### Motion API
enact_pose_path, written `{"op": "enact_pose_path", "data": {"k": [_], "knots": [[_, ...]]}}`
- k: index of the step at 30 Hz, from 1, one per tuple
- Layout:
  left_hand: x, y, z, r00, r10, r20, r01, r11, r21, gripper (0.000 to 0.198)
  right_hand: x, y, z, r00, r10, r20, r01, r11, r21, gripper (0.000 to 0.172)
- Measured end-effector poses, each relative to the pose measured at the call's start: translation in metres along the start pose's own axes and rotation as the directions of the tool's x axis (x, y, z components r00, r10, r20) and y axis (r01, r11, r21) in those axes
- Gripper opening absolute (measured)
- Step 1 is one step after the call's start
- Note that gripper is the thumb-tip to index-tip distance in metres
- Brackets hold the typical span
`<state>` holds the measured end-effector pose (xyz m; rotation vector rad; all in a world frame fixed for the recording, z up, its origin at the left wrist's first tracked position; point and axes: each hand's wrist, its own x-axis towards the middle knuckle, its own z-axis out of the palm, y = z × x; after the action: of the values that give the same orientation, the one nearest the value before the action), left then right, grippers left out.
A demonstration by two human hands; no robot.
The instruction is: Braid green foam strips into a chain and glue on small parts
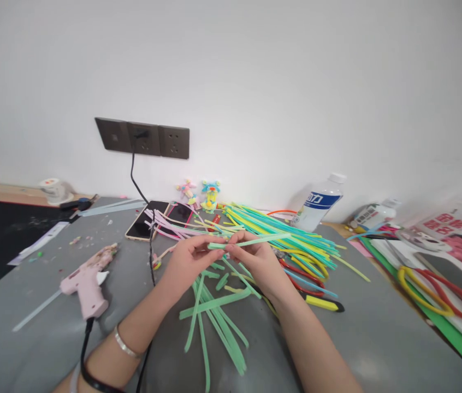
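Pinching a mint-green strip (266, 239) between thumb and fingers of the left grip (185, 262) and again of the right grip (258, 262), close together, raised over the middle of the table (362, 349). Reaching out past the right grip with the longer end of that strip. Wearing a silver bracelet (124, 344) on the left forearm. Just below, loose green strips (223, 325), crossing one another, with short green pieces (223, 281) near them. Beside the right wrist, a yellow-and-black cutter (323, 303). Behind the right grip, a spread bundle of yellow and turquoise strips (276, 232). Behind the left grip, lilac strips (169, 225) and a flat phone (138, 224). Farther left, a pink glue gun (87, 284) lying on its side. Against the wall, a pink figure (187, 191), a blue-and-yellow figure (211, 194) and a labelled bottle (319, 202). Higher, a dark socket panel (173, 142) with a black cord (133, 169) plugged in. Far right, scissors with red and yellow handles (439, 292).
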<state>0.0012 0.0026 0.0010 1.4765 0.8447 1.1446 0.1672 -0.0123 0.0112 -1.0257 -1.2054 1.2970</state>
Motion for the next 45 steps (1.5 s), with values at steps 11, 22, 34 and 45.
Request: {"op": "enact_pose_path", "data": {"k": [11,22,34,45], "knots": [[-0.002,-0.002,-0.002,1.000,-0.016,0.022,0.015,1.000,0.009,0.023,-0.001,-0.004,0.001,0.999,-0.002,0.044,0.003,1.000,-0.025,0.026],[0.002,-0.001,-0.003,0.987,-0.122,-0.102,0.101,0.977,-0.189,0.030,0.009,-0.001,-0.021,0.944,-0.063,-0.325,0.179,0.922,0.342,0.030],[0.005,-0.003,-0.006,0.977,-0.116,-0.177,0.088,0.983,-0.158,0.032,0.012,0.002,-0.032,0.950,-0.001,-0.312,0.144,0.888,0.438,0.032],[0.005,-0.003,-0.006,0.985,-0.069,-0.157,0.052,0.993,-0.108,0.031,0.009,-0.006,-0.025,0.948,-0.026,-0.319,0.175,0.877,0.448,0.038]]}}
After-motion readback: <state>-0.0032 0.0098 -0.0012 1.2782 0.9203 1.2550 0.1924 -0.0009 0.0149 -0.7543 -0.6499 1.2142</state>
